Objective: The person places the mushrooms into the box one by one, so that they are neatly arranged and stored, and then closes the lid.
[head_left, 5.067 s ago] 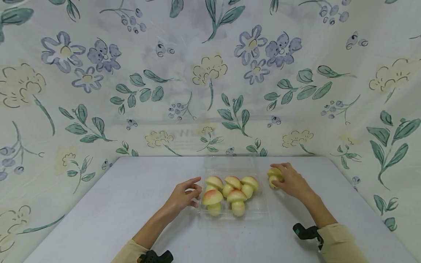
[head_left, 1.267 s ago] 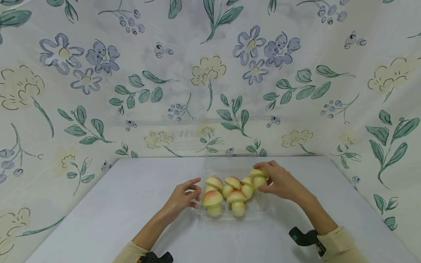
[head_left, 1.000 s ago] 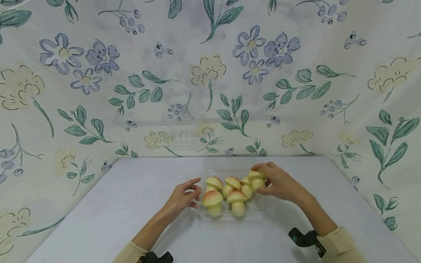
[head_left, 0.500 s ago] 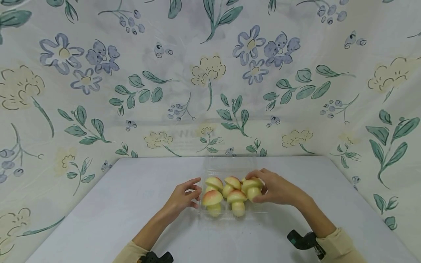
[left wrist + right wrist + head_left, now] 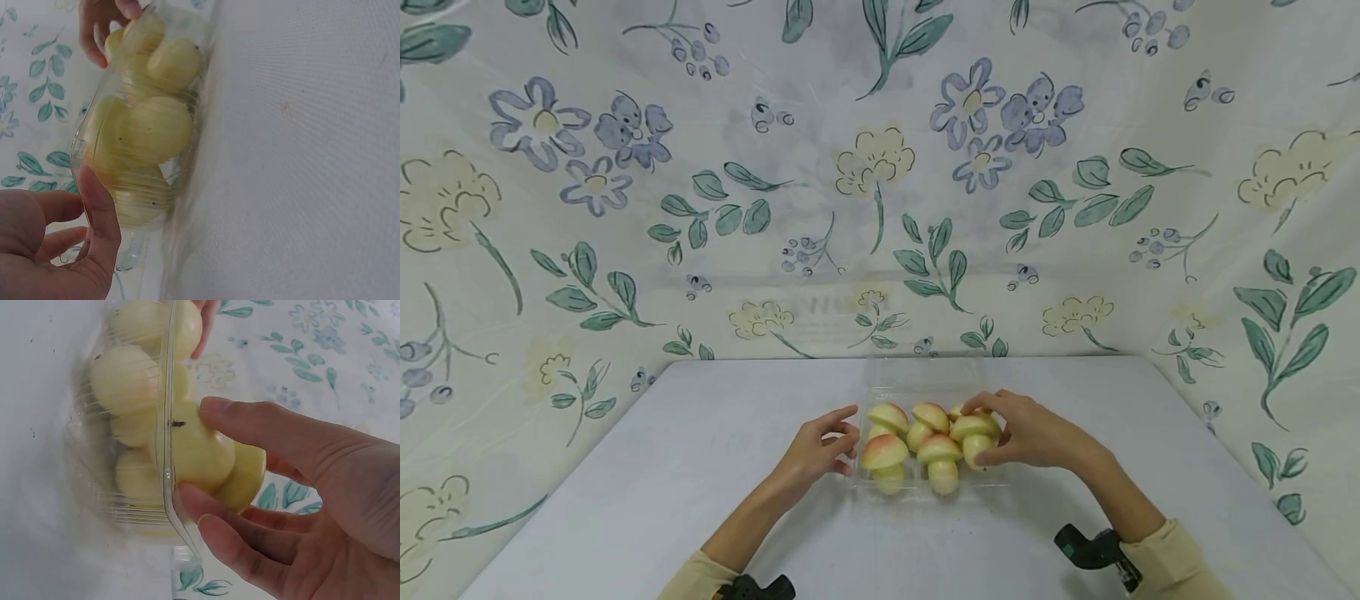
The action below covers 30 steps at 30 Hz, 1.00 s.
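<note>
A clear plastic box [image 5: 891,486] stands on the table with several pale yellow mushroom-shaped pieces [image 5: 884,450] inside, some with reddish caps. My right hand [image 5: 1037,429] grips one mushroom-shaped piece [image 5: 976,427] at the box's front right, thumb on the stem and fingers around the cap. In the right wrist view this piece [image 5: 200,453] sits at the rim, partly above it; whether it touches the bottom cannot be seen. My left hand [image 5: 816,446] is at the box's left side. Up close in the left wrist view, its thumb and finger pinch the box rim [image 5: 76,150].
The box's clear lid [image 5: 925,373] stands open at the back. A white table [image 5: 737,400] lies beneath, with a flowered cloth [image 5: 880,208] hanging behind it. Black wrist cameras [image 5: 1093,546] sit on both forearms.
My right hand has carried the mushroom-shaped piece from the table right of the box leftward over the rim, then down toward the front right. The left hand has stayed at the box's left side.
</note>
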Tool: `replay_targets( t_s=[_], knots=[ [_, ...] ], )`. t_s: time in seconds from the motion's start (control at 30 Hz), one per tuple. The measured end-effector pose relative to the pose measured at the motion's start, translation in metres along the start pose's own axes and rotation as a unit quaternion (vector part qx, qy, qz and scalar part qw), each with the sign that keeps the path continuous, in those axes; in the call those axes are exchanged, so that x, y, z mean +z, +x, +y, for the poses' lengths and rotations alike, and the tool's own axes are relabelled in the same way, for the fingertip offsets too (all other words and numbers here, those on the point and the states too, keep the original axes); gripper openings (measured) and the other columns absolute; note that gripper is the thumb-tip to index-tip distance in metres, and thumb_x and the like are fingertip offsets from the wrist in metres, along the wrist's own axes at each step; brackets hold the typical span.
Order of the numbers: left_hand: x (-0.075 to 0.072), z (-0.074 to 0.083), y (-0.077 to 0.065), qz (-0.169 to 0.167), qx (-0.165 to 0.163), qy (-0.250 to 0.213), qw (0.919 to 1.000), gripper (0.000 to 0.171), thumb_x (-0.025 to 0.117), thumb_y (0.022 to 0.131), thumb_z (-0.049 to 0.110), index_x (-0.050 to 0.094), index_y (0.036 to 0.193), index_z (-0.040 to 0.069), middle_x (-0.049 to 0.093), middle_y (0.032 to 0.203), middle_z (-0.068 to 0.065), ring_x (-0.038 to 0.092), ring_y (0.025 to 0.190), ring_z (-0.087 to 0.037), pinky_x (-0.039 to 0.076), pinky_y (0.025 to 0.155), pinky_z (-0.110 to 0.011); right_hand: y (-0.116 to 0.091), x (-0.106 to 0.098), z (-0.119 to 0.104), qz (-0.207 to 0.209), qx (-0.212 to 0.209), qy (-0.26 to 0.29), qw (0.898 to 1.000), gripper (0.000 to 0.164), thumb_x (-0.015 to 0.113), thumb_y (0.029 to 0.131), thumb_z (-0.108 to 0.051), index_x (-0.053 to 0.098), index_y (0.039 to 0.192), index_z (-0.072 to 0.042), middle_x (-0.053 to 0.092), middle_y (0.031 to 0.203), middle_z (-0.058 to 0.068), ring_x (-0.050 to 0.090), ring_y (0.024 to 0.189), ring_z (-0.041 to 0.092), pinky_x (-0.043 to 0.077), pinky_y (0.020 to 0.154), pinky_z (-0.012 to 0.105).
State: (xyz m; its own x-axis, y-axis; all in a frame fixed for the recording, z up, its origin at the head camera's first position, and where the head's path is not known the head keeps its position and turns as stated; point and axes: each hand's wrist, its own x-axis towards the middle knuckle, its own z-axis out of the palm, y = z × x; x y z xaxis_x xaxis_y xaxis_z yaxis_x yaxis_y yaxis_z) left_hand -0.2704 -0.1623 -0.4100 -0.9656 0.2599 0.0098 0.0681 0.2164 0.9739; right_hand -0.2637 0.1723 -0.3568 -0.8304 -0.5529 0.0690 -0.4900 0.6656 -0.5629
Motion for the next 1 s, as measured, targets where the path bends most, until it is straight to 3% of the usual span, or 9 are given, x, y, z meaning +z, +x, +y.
replay_targets(
  t_s=[0.17,0.43,1.0],
  knots=[
    [-0.0002,0.0000,-0.0005,0.000,0.000,0.001,1.0000,0.054,0.056,0.098,0.008,0.038,0.148,-0.001,0.053,0.112,-0.015,0.058,0.082,-0.013,0.057,0.062,-0.024,-0.0005,-0.0020,0.0005,-0.003,-0.010,-0.011,1.000,0.056,0.080,0.082,-0.029,0.057,0.130,-0.013,0.059,0.119,0.011,0.060,0.078,0.012,0.052,0.069,0.021],
    [0.0002,0.0009,-0.0008,-0.001,0.001,0.006,1.0000,0.054,0.057,0.099,0.009,0.037,0.149,-0.001,0.053,0.111,-0.014,0.058,0.082,-0.015,0.057,0.063,-0.026,-0.0004,-0.0032,0.0012,-0.007,-0.005,-0.007,1.000,0.044,0.079,0.082,-0.021,0.062,0.122,-0.014,0.061,0.115,0.010,0.061,0.076,0.011,0.053,0.065,0.019],
    [0.0000,0.0007,-0.0013,-0.003,0.001,0.000,1.0000,0.055,0.057,0.099,0.009,0.037,0.149,-0.001,0.053,0.112,-0.015,0.058,0.083,-0.016,0.057,0.064,-0.024,0.0016,0.0006,0.0044,-0.028,0.003,0.011,1.000,0.046,0.079,0.083,-0.023,0.064,0.123,-0.007,0.068,0.113,0.014,0.066,0.080,0.013,0.054,0.065,0.022]
  ],
)
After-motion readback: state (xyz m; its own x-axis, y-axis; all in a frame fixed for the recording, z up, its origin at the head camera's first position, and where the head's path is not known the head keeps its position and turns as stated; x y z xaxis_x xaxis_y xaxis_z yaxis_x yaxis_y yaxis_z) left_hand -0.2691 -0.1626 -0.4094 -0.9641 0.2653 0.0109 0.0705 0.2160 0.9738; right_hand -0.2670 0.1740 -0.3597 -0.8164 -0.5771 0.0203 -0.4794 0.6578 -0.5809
